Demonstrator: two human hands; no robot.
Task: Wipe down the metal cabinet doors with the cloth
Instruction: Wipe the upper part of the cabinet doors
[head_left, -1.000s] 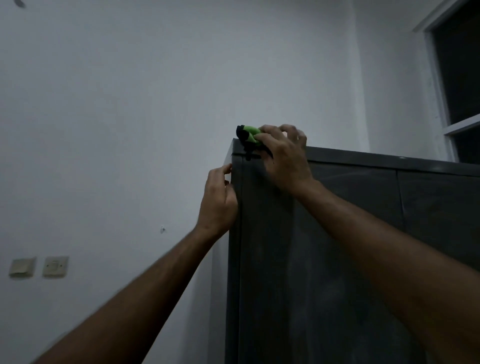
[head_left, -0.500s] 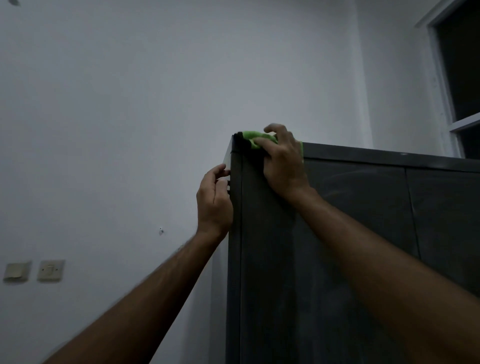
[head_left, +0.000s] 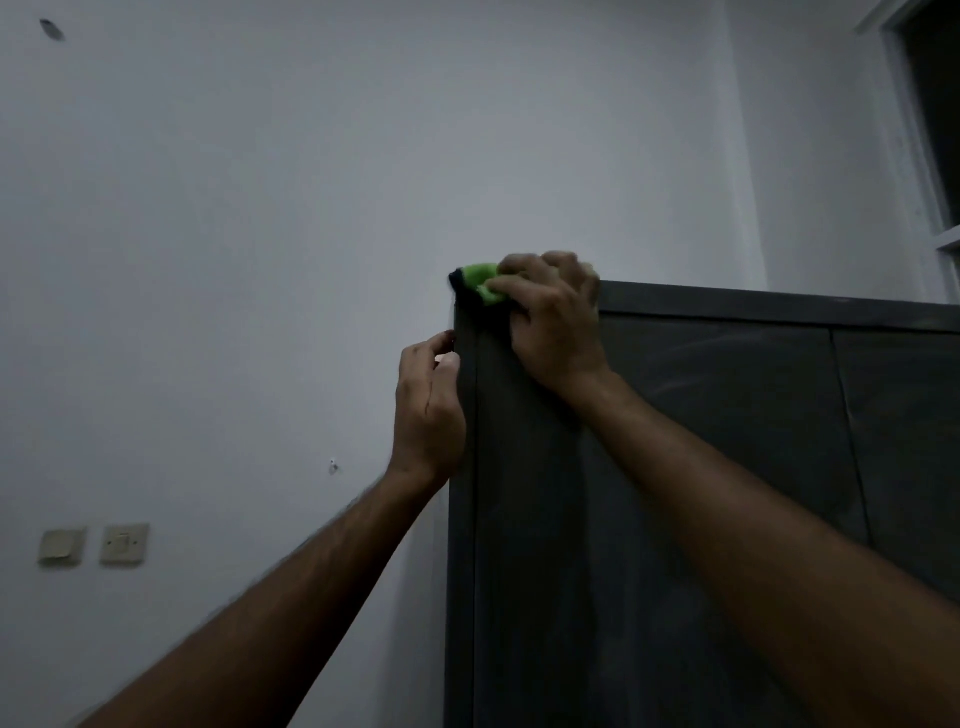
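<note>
The right hand (head_left: 553, 317) is gripping the green cloth (head_left: 480, 280) on the cabinet (head_left: 675, 467) top corner; the left hand (head_left: 428, 410), at 7 o'clock, is pinching its side edge.

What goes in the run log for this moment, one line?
stage: wiping top left corner | right hand: grips green cloth on metal cabinet | left hand: curled round cabinet's left edge

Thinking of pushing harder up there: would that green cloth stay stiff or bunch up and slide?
The green cloth looks bunched under the right hand, so it is probably soft and floppy. On the cabinet's smooth-looking metal it would likely slide easily.
</note>
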